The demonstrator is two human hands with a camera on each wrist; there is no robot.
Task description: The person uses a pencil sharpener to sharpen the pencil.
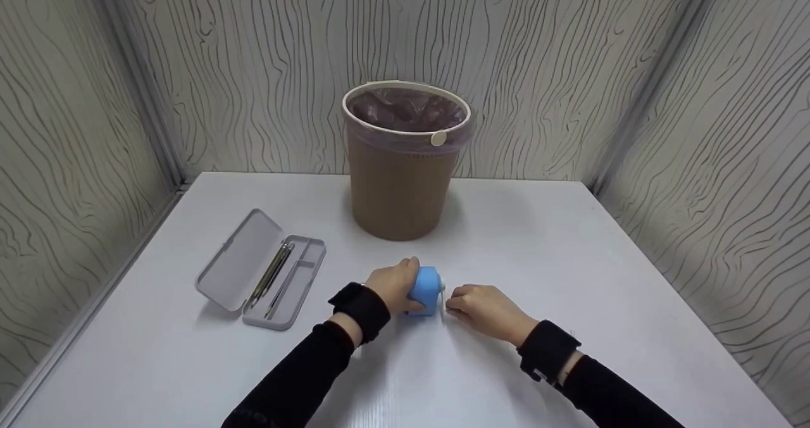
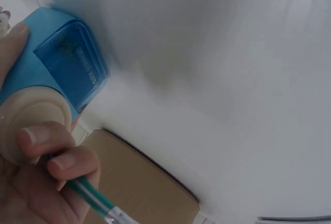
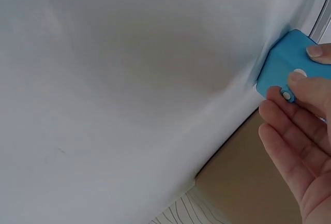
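A blue pencil sharpener (image 1: pixel 426 290) sits on the white table between the two hands. My left hand (image 1: pixel 393 285) grips it from the left, two fingers over its round beige front (image 2: pixel 39 107). A green pencil (image 2: pixel 93 198) with a silver ferrule points out between those fingers, its other end hidden by them. The sharpener's see-through shavings drawer (image 2: pixel 72 61) shows in the left wrist view. On the far side my right hand (image 1: pixel 484 309) pinches the crank knob (image 3: pixel 287 95) between thumb and fingers, and its other fingers stay loosely bent.
An open grey pencil case (image 1: pixel 308 295) lies on the left, with several pencils (image 1: pixel 273 273) in it. Behind the sharpener stands a brown bin (image 1: pixel 402 194) lined with a purple bag (image 1: pixel 405 108). Wood-patterned walls (image 1: pixel 272 67) close off the table (image 1: pixel 569 244) at the back and sides.
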